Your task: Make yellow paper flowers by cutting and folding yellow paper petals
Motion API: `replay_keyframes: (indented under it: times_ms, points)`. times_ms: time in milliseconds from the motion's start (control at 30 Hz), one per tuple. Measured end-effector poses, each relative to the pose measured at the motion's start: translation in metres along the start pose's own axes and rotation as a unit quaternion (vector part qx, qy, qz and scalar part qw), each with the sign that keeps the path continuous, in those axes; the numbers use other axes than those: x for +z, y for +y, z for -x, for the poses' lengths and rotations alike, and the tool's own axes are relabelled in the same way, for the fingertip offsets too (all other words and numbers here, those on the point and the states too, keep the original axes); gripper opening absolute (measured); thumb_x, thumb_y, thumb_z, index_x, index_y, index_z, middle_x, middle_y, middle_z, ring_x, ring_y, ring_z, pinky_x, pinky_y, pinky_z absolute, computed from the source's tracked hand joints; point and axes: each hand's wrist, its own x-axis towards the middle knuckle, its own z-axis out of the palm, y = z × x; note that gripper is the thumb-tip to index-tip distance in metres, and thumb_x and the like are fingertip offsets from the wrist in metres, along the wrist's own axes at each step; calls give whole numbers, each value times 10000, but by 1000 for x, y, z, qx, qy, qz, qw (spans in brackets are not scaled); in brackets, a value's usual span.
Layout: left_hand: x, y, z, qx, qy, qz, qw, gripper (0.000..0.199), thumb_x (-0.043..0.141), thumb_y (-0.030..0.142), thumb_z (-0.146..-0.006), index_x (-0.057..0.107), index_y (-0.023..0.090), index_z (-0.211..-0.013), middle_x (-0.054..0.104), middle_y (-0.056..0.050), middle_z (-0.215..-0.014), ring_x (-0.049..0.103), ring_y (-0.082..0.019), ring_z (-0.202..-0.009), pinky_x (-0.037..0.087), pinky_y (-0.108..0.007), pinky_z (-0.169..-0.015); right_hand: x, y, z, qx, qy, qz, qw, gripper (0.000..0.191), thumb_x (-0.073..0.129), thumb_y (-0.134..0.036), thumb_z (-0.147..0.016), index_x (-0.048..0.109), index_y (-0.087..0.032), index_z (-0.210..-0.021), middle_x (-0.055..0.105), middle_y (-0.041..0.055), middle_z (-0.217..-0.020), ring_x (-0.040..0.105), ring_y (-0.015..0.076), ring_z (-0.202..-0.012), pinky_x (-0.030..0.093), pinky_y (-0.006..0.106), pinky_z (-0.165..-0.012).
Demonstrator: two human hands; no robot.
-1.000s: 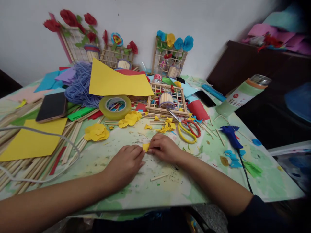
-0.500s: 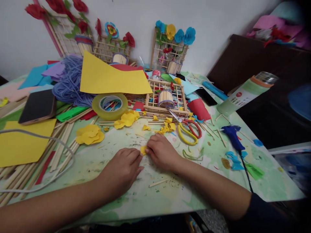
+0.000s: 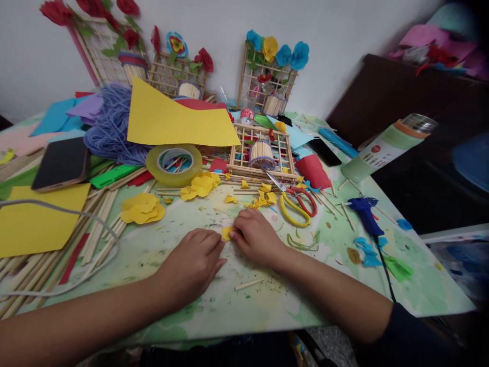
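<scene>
The right hand is pinching a small yellow paper piece by its right edge, while the left hand, its hold unclear, is touching the opposite edge, and scissors are lying beyond, rightward.

Closer view, left thumb perhaps spread wider

A dark phone lies on the left of the table, just beside a heap of blue yarn, with a roll of clear yellowish tape to the yarn's right. Along the white wall stand stick frames decorated with paper flowers. To the right, a green flask with an orange band stands near another phone; beyond is a dark cabinet topped with pink material.
</scene>
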Motion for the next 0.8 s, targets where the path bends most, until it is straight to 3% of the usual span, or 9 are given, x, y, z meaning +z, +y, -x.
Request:
replay_keyframes:
  times_ms: [233,800]
  points:
    - [-1,0,0,-4,-26,7,1000,238,486,250,-865,631,83,-953,594,-117,-894,520,-248,-871,434,-449,-861,2,0,-1,10,-3,9,1000,158,491,-218,-857,557,-157,-726,515,35,-773,416,167,-797,317,300,-750]
    - [-1,-2,3,-11,-22,-2,1000,247,477,272,-876,621,105,-988,616,-111,-961,553,-245,-931,361,-493,-969,4,-4,-4,-1,-8,86,996,153,477,-195,-845,594,-147,-759,563,62,-800,441,195,-818,321,325,-761]
